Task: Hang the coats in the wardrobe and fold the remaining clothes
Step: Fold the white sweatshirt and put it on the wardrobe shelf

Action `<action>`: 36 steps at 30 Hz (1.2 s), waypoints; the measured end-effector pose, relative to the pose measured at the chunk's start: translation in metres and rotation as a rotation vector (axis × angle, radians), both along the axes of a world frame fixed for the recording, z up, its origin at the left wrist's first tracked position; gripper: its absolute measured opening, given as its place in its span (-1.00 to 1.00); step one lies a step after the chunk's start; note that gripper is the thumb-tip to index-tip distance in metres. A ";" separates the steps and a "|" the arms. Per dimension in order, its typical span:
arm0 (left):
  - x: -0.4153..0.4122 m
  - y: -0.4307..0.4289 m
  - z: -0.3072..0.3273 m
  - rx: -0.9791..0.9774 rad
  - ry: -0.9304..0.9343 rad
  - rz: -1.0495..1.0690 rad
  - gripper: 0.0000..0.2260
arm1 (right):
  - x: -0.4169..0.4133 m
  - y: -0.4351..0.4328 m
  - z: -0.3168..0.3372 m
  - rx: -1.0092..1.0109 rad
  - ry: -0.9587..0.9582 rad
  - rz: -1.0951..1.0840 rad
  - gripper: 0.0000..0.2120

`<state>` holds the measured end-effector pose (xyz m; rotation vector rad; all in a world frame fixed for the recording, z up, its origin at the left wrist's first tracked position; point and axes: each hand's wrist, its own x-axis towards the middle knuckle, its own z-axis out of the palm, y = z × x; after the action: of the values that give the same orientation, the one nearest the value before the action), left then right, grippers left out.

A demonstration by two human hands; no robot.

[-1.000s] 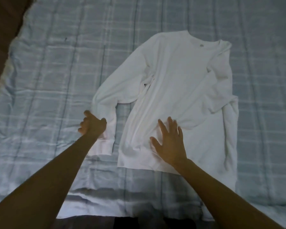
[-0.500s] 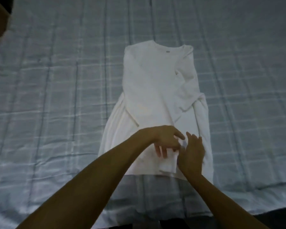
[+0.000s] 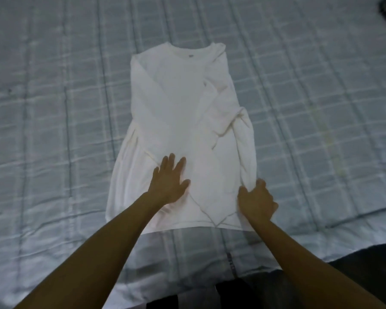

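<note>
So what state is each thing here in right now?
White shirt: lying flat, sleeves folded in.
Left hand: open, pressing flat on the shirt.
Right hand: gripping the shirt's right edge.
Bedspread: spread out, slightly wrinkled.

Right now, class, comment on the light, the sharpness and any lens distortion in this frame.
Head view: dim, bluish light; the white shirt is the brightest area, its creases washed out; the whole head view is soft, with the left hand and right hand slightly smeared; the check lines of the quilt bow toward the edges, a wide-angle effect.
</note>
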<state>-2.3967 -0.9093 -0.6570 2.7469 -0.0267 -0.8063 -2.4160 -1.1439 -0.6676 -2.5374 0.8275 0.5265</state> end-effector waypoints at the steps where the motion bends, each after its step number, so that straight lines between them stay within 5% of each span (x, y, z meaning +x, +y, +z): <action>1: -0.002 -0.003 -0.005 0.005 0.022 -0.007 -0.39 | 0.004 -0.004 -0.002 0.025 0.043 -0.029 -0.50; 5: -0.007 0.004 -0.011 0.038 0.035 -0.085 -0.42 | 0.017 -0.002 0.011 -0.021 -0.164 -0.138 -0.64; 10: -0.017 0.045 -0.001 -0.135 -0.115 -0.063 -0.55 | 0.005 0.075 0.053 0.228 -0.502 -0.052 -0.74; 15: -0.046 0.098 0.000 -0.065 -0.315 0.155 -0.48 | -0.011 0.119 0.044 0.125 -0.210 0.422 -0.56; 18: -0.067 0.123 -0.005 -0.016 -0.282 0.461 -0.45 | -0.023 0.106 0.030 0.071 0.037 0.811 -0.46; 20: -0.082 0.132 -0.011 -0.011 -0.199 0.581 -0.45 | -0.031 0.101 0.025 0.105 0.012 0.992 -0.50; 25: -0.092 0.125 -0.012 -0.314 -0.015 0.670 -0.47 | -0.042 0.102 0.022 0.112 -0.123 1.106 -0.44; 30: -0.065 0.115 0.017 -0.403 -0.186 0.921 -0.63 | -0.039 0.104 0.009 0.139 -0.126 0.842 -0.30; 33: -0.038 0.072 0.047 -0.522 -0.308 0.773 -0.63 | -0.039 0.103 0.002 0.156 -0.158 0.626 -0.46; 36: -0.023 0.010 0.067 -0.583 -0.143 0.362 -0.54 | -0.048 0.093 -0.011 -0.034 -0.340 0.842 -0.89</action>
<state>-2.4199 -0.8996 -0.5904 2.1601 0.1736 -0.4160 -2.4639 -1.0510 -0.6791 -2.8093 -0.3886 0.2899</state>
